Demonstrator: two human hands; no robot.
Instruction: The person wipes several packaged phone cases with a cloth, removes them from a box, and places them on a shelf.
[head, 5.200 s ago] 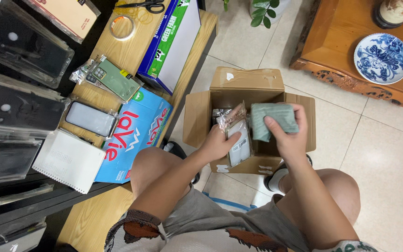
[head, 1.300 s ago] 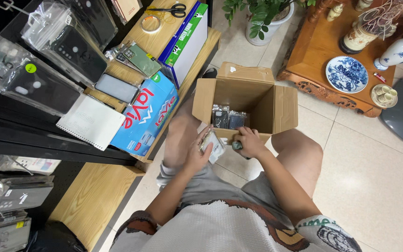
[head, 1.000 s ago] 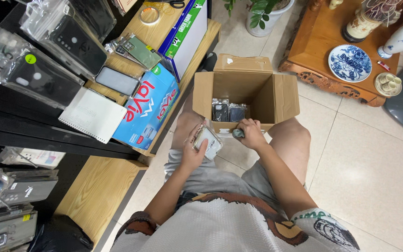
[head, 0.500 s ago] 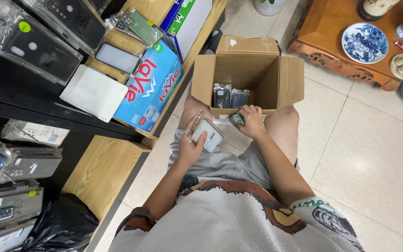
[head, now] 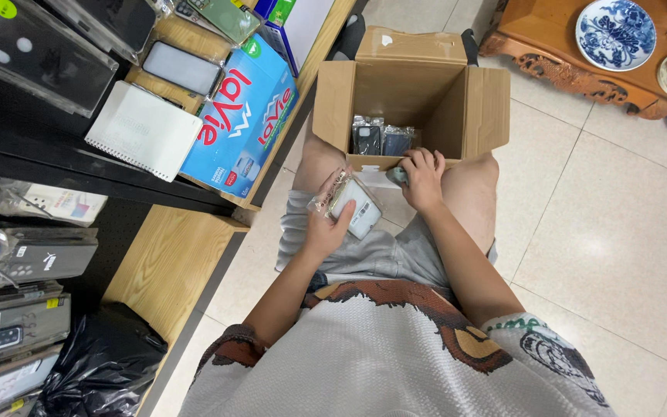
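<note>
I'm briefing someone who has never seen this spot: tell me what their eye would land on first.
First, the open cardboard box on the tiled floor between the seated person's knees, with dark packaged phone cases standing inside. Next, the left hand holding a phone case in a clear wrapper over the lap, while the right hand rests at the box's near edge on a small dark item. To the left, a bright blue carton lies on a wooden shelf.

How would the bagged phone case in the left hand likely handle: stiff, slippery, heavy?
The bagged phone case is probably light: the left hand holds it alone. Its glossy clear wrapper looks crinkled, so likely slippery and loose. The flat case inside seems to keep its shape, so fairly stiff.
</note>
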